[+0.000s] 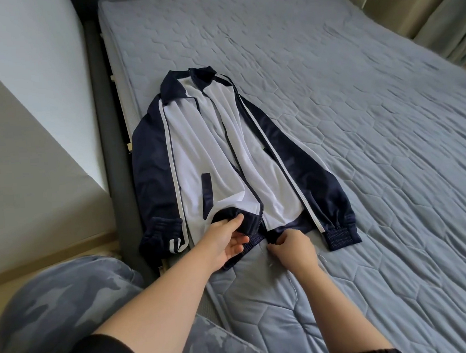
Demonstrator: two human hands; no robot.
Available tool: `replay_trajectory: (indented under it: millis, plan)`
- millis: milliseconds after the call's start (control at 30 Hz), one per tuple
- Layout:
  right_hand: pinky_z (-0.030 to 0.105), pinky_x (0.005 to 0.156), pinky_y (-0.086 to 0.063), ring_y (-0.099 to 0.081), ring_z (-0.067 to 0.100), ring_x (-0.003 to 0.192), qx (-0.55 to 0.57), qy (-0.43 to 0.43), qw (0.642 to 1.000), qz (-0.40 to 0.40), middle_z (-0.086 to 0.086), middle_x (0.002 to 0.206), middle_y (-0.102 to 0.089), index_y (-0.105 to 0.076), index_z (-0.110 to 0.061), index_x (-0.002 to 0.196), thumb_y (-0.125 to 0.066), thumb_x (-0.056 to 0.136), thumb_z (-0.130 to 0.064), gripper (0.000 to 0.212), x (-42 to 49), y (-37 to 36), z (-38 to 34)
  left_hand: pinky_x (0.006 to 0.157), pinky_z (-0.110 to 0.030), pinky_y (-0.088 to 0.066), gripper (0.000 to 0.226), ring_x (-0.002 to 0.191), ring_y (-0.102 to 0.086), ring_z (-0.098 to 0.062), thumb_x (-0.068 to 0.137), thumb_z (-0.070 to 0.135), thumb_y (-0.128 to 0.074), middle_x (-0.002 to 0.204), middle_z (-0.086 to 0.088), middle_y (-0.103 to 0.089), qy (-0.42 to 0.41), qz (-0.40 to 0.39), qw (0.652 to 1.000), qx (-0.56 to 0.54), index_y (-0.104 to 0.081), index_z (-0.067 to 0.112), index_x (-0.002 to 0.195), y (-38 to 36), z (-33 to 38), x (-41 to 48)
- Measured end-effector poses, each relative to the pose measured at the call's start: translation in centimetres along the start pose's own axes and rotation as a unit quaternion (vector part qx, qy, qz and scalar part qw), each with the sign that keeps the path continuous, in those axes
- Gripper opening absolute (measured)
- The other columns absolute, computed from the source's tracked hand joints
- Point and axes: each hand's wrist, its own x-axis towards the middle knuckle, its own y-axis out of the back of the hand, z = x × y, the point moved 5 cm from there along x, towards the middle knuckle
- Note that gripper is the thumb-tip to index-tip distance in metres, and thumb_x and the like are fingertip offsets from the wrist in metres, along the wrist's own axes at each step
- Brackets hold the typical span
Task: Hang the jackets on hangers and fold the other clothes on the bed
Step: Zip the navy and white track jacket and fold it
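Head view gives me, from the left, a dark bed frame (104, 130) beside the wall and a camouflage-patterned cushion (69, 298) at the near corner, neither in play. Next comes the jacket (215, 139), navy with white front panels. It lies on its back near the left edge of the bed (359, 112), collar away from me, sleeves laid down along its sides, front unzipped and slightly parted. I judge it is spread flat like this so the two front edges can be matched before it goes on a hanger; no hanger is in view. The left hand (225, 243) grips the navy waistband of the front panel on that side, thumb on top and fingers curled under, right by the foot of the zipper (242, 170). Just beside it, the right hand (293, 250) pinches the end of the other waistband with fingers curled tight; what sits between the fingertips I cannot tell. Both holds meet at the zipper's bottom, which reads to me as lining up the ends to close it. Rightward, the bed's quilted grey cover runs off to a pale curtain (441, 24).
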Motion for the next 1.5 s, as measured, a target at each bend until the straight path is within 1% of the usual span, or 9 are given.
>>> replay_trajectory:
  millis: [233, 367, 533, 633, 733, 900, 1133, 1400, 1500]
  plan:
    - [0.028, 0.048, -0.030, -0.049, 0.023, 0.064, -0.046, 0.019, 0.998, -0.029, -0.002, 0.056, -0.046, -0.040, -0.017, 0.055, -0.059, 0.081, -0.026, 0.034, -0.2, 0.0, -0.2, 0.038, -0.017, -0.041, 0.011, 0.047, -0.058, -0.008, 0.092, 0.020, -0.062, 0.064, -0.001, -0.059, -0.002, -0.023, 1.000, 0.020, -0.059, 0.014, 0.084, -0.2, -0.3, 0.2]
    - [0.030, 0.063, -0.049, -0.062, 0.022, 0.071, 0.020, 0.060, 0.998, 0.010, -0.001, 0.070, -0.065, -0.062, -0.019, 0.065, -0.054, 0.081, -0.013, 0.019, -0.5, 1.3, -0.8, 0.041, -0.018, -0.045, 0.010, 0.051, -0.061, -0.008, 0.092, 0.017, -0.062, 0.071, -0.001, -0.060, -0.005, -0.026, 0.999, 0.038, -0.058, 0.014, 0.084, -0.2, -0.4, 0.4]
    - [0.034, 0.072, -0.055, -0.067, 0.018, 0.065, 0.133, 0.076, 0.988, -0.003, 0.000, 0.059, -0.068, -0.066, -0.024, 0.067, -0.057, 0.081, -0.005, 0.026, -0.5, 2.5, -1.6, 0.046, -0.021, -0.051, 0.002, 0.059, -0.065, -0.013, 0.092, 0.012, -0.061, 0.078, -0.005, -0.064, 0.000, -0.038, 0.998, 0.047, -0.060, 0.011, 0.090, -0.3, -0.7, 0.5]
    - [0.033, 0.069, -0.056, -0.063, 0.017, 0.053, 0.044, 0.046, 0.997, -0.051, 0.004, 0.059, -0.069, -0.063, -0.018, 0.064, -0.053, 0.088, -0.013, 0.027, 0.2, 2.2, -0.8, 0.047, -0.022, -0.052, 0.002, 0.057, -0.065, -0.012, 0.093, 0.011, -0.060, 0.079, -0.005, -0.064, -0.002, -0.037, 0.998, 0.047, -0.060, 0.011, 0.090, -0.3, -0.6, 0.6]
    - [0.030, 0.061, -0.054, -0.055, 0.020, 0.040, -0.027, -0.048, 0.987, -0.150, 0.012, 0.054, -0.066, -0.063, -0.005, 0.065, -0.040, 0.100, -0.039, 0.053, 0.3, 0.9, 0.9, 0.045, -0.020, -0.050, 0.003, 0.055, -0.066, -0.011, 0.094, 0.013, -0.058, 0.079, -0.005, -0.064, -0.006, -0.036, 0.998, 0.058, -0.060, 0.012, 0.091, -0.3, -0.6, 0.6]
    - [0.022, 0.036, -0.045, -0.052, 0.014, 0.032, 0.224, -0.102, 0.960, -0.131, 0.006, 0.045, -0.060, -0.062, -0.003, 0.063, -0.060, 0.091, -0.045, 0.050, 0.1, -1.4, 1.6, 0.042, -0.018, -0.047, 0.003, 0.053, -0.066, -0.011, 0.094, 0.013, -0.057, 0.072, -0.004, -0.065, -0.010, -0.035, 0.997, 0.063, -0.059, 0.011, 0.092, -0.3, -0.7, 0.7]
    - [0.019, 0.037, -0.040, -0.051, 0.014, 0.032, 0.255, -0.142, 0.951, -0.100, 0.006, 0.044, -0.061, -0.064, -0.006, 0.056, -0.065, 0.082, -0.041, 0.043, 0.0, -2.2, 1.2, 0.046, -0.020, -0.051, 0.006, 0.060, -0.069, -0.014, 0.088, 0.006, -0.064, 0.071, -0.004, -0.070, -0.018, -0.045, 0.997, 0.053, -0.063, 0.007, 0.094, -0.5, -0.5, 0.7]
    - [0.023, 0.045, -0.051, -0.063, 0.017, 0.045, 0.392, -0.187, 0.877, -0.204, 0.011, 0.057, -0.067, -0.062, 0.000, 0.081, -0.053, 0.089, -0.006, 0.013, 0.1, -2.2, 1.5, 0.046, -0.018, -0.051, 0.005, 0.057, -0.069, -0.012, 0.086, 0.003, -0.066, 0.065, -0.004, -0.069, -0.023, -0.050, 0.997, 0.052, -0.064, 0.006, 0.090, -0.5, -0.2, 0.4]
    - [0.024, 0.047, -0.054, -0.062, 0.015, 0.045, 0.486, -0.181, 0.817, -0.253, 0.013, 0.063, -0.068, -0.059, 0.002, 0.084, -0.051, 0.092, 0.002, 0.011, 0.1, -2.0, 2.0, 0.047, -0.018, -0.052, 0.008, 0.058, -0.069, -0.012, 0.085, -0.001, -0.065, 0.062, -0.003, -0.069, -0.020, -0.062, 0.996, 0.061, -0.064, 0.005, 0.089, -0.6, -0.3, 0.2]
